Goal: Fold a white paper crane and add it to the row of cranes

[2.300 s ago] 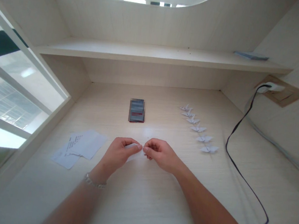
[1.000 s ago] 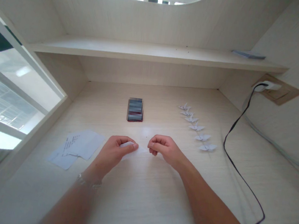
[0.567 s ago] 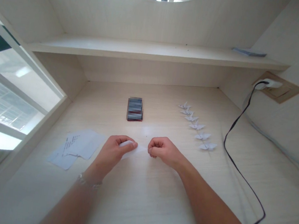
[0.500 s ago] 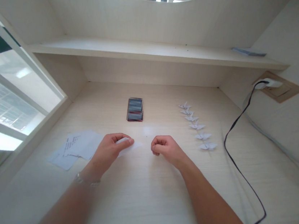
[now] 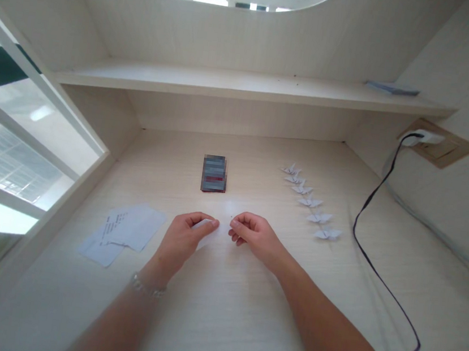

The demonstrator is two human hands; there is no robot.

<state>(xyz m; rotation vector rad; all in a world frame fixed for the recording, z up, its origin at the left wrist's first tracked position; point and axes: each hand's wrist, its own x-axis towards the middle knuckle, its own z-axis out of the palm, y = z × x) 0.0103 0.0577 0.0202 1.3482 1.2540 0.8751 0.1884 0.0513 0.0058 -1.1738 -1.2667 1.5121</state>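
Observation:
My left hand rests on the pale wooden desk with its fingers curled over a small folded piece of white paper, pinching its upper edge. My right hand lies just to the right of it, fingers curled together near the paper's right end; I cannot tell if it touches the paper. A bracelet sits on my left wrist. Several small folded white paper cranes stand in a slanted row to the right of my hands.
A dark phone lies flat behind my hands. Loose white paper sheets lie at the left. A black cable runs from a wall socket across the desk's right side. A shelf runs above with a thin blue item.
My hands drew apart along the paper, then came back closer together. The left hand still pinches the folded paper. The camera shifted slightly.

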